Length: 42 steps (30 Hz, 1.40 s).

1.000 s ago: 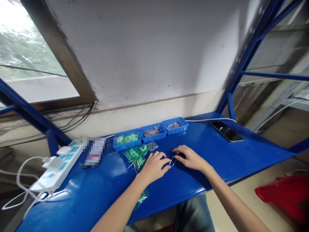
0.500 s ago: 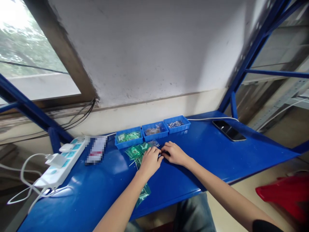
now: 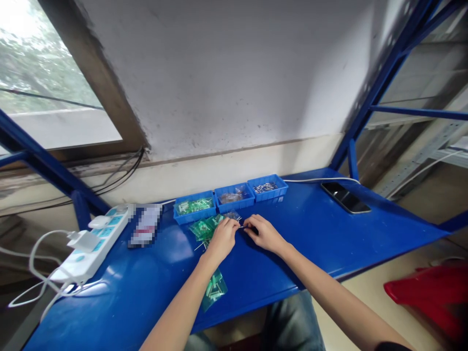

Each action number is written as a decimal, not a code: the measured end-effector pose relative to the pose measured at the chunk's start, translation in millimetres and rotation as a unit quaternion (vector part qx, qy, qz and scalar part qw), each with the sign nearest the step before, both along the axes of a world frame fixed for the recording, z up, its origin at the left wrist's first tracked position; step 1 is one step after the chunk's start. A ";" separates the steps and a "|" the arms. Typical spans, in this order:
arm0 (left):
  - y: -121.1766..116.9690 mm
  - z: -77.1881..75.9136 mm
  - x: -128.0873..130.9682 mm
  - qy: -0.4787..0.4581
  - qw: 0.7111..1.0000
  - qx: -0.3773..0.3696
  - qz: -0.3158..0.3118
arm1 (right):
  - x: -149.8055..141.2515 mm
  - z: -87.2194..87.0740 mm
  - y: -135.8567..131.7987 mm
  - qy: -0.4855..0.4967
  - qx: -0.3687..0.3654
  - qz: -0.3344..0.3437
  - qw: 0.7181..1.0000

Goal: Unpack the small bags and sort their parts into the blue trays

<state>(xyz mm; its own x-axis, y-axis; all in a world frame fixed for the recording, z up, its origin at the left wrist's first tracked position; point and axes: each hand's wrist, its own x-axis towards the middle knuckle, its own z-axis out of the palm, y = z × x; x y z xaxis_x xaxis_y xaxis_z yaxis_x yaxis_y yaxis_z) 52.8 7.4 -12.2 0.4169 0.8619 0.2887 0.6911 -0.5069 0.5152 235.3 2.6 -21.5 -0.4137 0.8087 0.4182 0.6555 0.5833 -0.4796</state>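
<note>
My left hand [image 3: 224,238] and my right hand [image 3: 263,231] meet over the table, their fingertips pinched on the two ends of a small thin metal piece [image 3: 242,227]. It is too small to tell its exact kind. Green plastic packets [image 3: 203,229] lie beside and partly behind my left hand. Another green packet [image 3: 215,291] with pale slim pieces in it rests near the table's front edge, below my left wrist. Behind my hands stand three blue bins: one with green packets [image 3: 195,205], one with clear bags [image 3: 232,196], one with loose metal pieces [image 3: 265,187].
On the blue table [image 3: 314,229] a black phone [image 3: 345,197] lies at the right. A white power strip [image 3: 93,248] with plugs and cables occupies the left side, and a blurred-out flat object [image 3: 146,225] lies next to it. Blue frame posts [image 3: 380,92] rise at the sides.
My hands have drawn slightly apart, and the small metal piece now shows between the fingertips. My left forearm has shifted a little left, uncovering more of the front green packet.
</note>
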 end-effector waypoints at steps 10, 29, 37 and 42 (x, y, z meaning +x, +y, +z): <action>-1.4 4.9 1.2 -0.079 0.997 0.005 0.004 | 1.3 -2.0 -4.9 0.008 -0.014 -0.046 0.999; -8.2 19.6 -2.9 -0.103 0.994 -0.004 -0.018 | 1.8 15.5 -10.0 0.023 0.055 -0.047 0.997; 6.2 37.6 -29.6 -0.110 0.992 0.006 0.067 | 41.6 50.9 51.7 0.139 0.156 -0.361 0.909; -44.6 52.9 -58.0 -0.020 0.999 -0.018 0.036 | 32.7 32.2 55.1 0.179 0.150 -0.363 0.902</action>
<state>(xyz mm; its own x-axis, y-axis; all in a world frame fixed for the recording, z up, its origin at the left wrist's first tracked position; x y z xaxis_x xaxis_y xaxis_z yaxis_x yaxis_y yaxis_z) -5.2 -37.1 40.7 0.3418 0.8996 0.2718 0.7039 -0.4367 0.5602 268.0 57.7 10.7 0.3841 0.6404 0.6651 0.7513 0.2020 -0.6283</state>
